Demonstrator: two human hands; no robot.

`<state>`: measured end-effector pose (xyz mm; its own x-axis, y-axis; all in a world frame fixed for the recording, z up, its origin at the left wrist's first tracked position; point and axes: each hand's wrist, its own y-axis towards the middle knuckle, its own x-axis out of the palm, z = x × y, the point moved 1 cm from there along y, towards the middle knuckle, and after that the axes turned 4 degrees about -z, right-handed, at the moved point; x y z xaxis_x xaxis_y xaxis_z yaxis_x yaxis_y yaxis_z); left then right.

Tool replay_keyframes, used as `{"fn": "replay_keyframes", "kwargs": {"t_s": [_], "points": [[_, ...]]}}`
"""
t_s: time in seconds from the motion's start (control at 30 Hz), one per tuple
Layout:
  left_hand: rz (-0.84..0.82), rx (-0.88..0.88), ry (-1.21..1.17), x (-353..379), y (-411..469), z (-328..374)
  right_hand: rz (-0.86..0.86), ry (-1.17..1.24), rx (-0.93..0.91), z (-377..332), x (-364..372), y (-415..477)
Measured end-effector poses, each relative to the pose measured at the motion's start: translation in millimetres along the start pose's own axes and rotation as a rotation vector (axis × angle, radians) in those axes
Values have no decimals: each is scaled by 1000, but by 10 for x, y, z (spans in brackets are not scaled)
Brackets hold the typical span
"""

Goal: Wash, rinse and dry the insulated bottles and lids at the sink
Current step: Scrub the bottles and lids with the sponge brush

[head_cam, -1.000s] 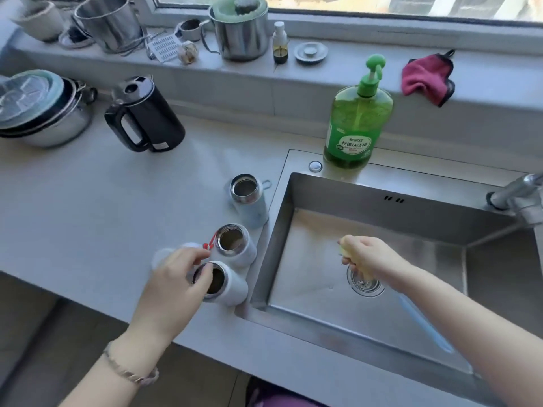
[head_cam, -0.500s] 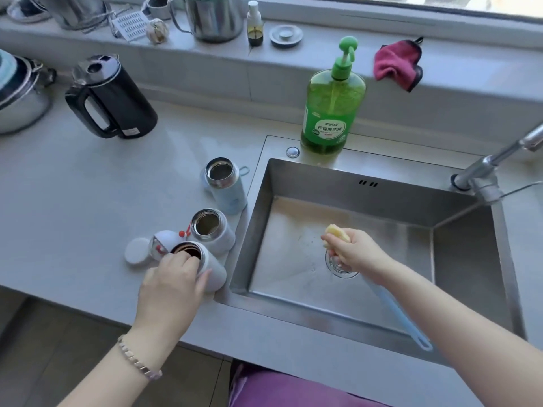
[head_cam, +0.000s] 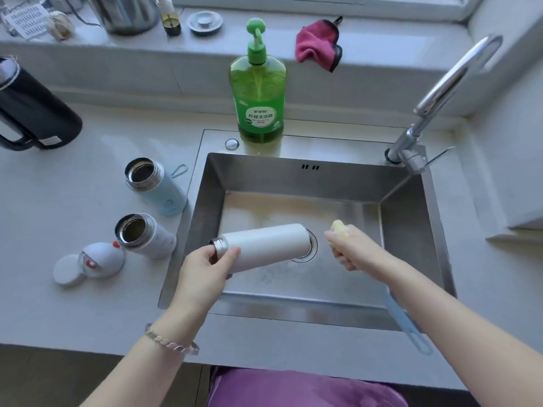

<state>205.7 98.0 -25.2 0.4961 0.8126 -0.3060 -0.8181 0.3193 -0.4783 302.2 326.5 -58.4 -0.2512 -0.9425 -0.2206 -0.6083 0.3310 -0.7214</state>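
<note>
- L hand [head_cam: 205, 268] grips the white bottle [head_cam: 267, 246] near its steel mouth, thumb and fingers curled round it.
- I see that bottle held sideways over the sink [head_cam: 405, 230], mouth to the left, base above the drain [head_cam: 305, 258].
- R hand [head_cam: 352, 251] is fisted round a brush [head_cam: 338, 226]. Its yellow foam tip pokes out past the fingers, and the blue handle runs back under the forearm.
- The tip is just beside the bottle's base. Can't tell if they touch.
- On the counter [head_cam: 73, 186] left of the sink, a blue bottle [head_cam: 164, 189] and a 2nd white bottle [head_cam: 150, 236] stand w/ mouths open.
- Left of those lie a domed lid [head_cam: 101, 259] w/ red button and a flat cap [head_cam: 67, 270], touching.
- Green soap [head_cam: 260, 92] is on the sink's back rim, and the tap [head_cam: 446, 86] is back right.
- Pink cloth [head_cam: 317, 45] is on the sill, and a black kettle [head_cam: 32, 113] sits far left.
</note>
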Motion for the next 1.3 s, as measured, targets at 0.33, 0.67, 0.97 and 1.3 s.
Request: {"fn": "replay_keyframes", "kwargs": {"t_s": [0.33,0.67,0.97,1.3], "points": [[-120,-24,-184,606,91,92,326,259,-292,107,-199,-194],[-58,383,87,637,-47,310,515,-59,-381,-6,124,-202],[-43,495,124,535,-39,406,496,-85,-398,-50,53,-221],[-126,590,148,506,-66,390,338,-179,-399,-194,93,-340]]}}
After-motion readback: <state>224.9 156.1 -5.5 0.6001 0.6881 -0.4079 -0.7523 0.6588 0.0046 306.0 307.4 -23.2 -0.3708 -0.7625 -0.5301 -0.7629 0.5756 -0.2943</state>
